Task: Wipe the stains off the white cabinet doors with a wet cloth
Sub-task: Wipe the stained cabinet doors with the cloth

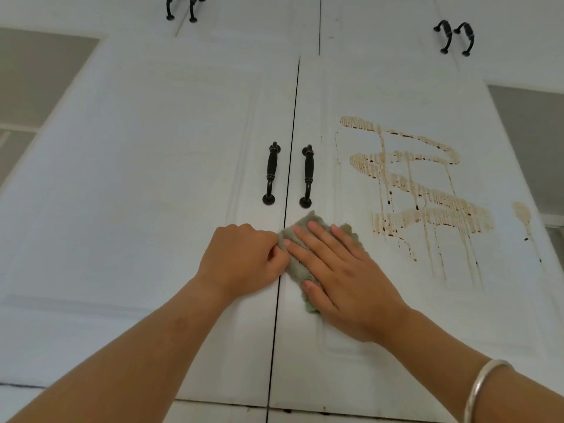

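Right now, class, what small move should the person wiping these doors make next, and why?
Probably slide the cloth up and to the right onto the brown stain. The right hand lies flat on the cloth, and the left hand pinches its left edge. The cloth sits mostly on the right door by the gap, below and left of the stain, which looks untouched.
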Demonstrator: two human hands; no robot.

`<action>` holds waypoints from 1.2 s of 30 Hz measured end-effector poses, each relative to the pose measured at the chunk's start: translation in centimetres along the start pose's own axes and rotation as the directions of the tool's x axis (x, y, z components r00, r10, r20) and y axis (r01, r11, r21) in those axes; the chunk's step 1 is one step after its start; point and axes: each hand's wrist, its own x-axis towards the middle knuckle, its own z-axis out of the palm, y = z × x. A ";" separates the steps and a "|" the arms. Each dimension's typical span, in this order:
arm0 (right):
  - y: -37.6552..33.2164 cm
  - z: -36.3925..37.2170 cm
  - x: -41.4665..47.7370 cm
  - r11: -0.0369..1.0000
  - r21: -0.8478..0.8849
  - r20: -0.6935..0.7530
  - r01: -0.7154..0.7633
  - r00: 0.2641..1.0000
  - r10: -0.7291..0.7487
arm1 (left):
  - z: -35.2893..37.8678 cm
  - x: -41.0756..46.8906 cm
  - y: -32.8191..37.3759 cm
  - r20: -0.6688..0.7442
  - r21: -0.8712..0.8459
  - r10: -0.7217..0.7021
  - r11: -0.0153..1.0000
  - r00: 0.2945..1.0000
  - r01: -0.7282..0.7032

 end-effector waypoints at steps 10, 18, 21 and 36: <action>-2.3 0.6 3.7 0.968 0.128 -0.140 -0.214 0.963 0.231 | 0.2 0.0 -0.1 0.034 -0.108 -0.109 0.988 0.993 0.112; 0.0 0.4 -2.0 0.967 0.091 -0.042 -0.237 0.969 0.242 | -1.0 1.1 0.3 0.157 0.061 -0.098 0.994 0.983 0.090; 1.1 0.0 -0.5 0.944 0.111 -0.052 -0.309 0.947 0.316 | -0.9 2.9 2.0 0.107 0.071 0.060 0.995 0.992 -0.068; 12.1 -1.4 -2.5 0.802 0.159 -0.097 -0.576 0.799 0.593 | 3.0 6.3 6.1 -0.148 -0.013 -0.107 0.994 0.983 0.106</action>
